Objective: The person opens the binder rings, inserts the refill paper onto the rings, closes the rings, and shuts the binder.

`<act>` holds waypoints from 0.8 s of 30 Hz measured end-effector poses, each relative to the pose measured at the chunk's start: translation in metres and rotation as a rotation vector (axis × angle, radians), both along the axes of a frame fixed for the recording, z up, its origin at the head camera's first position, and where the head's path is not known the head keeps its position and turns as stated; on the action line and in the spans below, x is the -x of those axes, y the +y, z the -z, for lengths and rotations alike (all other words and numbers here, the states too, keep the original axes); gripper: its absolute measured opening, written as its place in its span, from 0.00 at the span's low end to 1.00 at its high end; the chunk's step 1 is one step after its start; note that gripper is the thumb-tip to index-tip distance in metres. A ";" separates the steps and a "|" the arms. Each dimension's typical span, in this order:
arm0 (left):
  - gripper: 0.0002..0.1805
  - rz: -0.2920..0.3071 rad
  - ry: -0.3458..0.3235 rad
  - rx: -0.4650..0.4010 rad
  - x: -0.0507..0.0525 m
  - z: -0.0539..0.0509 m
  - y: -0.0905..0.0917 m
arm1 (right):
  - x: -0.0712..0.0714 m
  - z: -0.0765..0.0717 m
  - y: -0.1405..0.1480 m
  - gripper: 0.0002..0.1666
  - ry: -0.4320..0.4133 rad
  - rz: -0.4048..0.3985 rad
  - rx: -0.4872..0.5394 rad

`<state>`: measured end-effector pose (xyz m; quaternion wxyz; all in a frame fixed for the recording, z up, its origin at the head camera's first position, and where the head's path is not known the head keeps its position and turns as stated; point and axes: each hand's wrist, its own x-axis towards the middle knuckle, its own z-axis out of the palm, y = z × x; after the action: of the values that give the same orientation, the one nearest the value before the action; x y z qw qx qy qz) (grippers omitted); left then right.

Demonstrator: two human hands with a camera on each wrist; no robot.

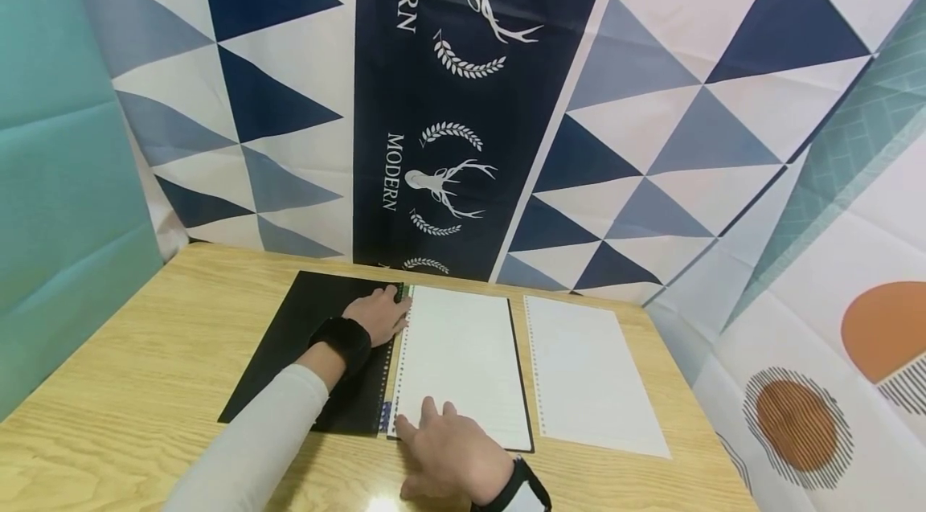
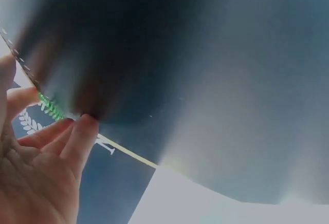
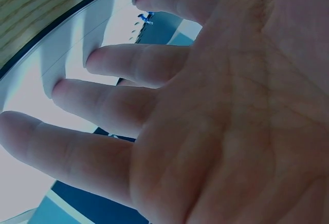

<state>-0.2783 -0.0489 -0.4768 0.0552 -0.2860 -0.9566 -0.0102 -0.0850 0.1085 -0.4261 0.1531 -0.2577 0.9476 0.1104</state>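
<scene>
A ring notebook lies spread on the table, its black cover (image 1: 289, 343) on the left and a stack of white punched pages (image 1: 466, 367) on the right. At the far end of the spine my left hand (image 1: 378, 316) pinches the green binder rings (image 2: 50, 107), its wrist above the cover. Blue binder rings (image 1: 386, 415) show at the near end of the spine. My right hand (image 1: 457, 452) is over the near left corner of the pages. Its fingers (image 3: 97, 100) are straight and spread, with fingertips on or just above the paper.
A loose white punched sheet (image 1: 593, 375) lies to the right of the notebook. The wooden table (image 1: 130, 343) ends at a patterned cloth (image 1: 448, 94) behind, with a teal cloth (image 1: 65, 158) at the left and another patterned cloth (image 1: 817, 319) at the right.
</scene>
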 end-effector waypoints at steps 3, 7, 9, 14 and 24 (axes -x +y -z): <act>0.27 -0.039 -0.029 -0.027 0.000 0.003 0.001 | 0.000 0.000 0.000 0.45 0.006 -0.008 0.001; 0.28 -0.095 -0.167 -0.114 -0.005 0.002 0.005 | -0.001 0.000 0.001 0.43 0.029 -0.024 0.006; 0.29 -0.122 -0.233 -0.146 -0.012 -0.002 0.007 | -0.001 0.000 0.001 0.42 0.039 -0.027 0.011; 0.30 -0.170 -0.395 -0.170 -0.042 -0.025 0.006 | -0.002 0.000 0.002 0.41 0.071 -0.030 0.024; 0.38 -0.229 -0.544 -0.281 -0.100 -0.043 -0.004 | -0.001 0.001 0.002 0.39 0.081 -0.043 0.006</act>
<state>-0.1786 -0.0529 -0.4339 -0.1627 -0.1528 -0.9515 -0.2119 -0.0844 0.1108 -0.4275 0.1113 -0.2738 0.9476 0.1211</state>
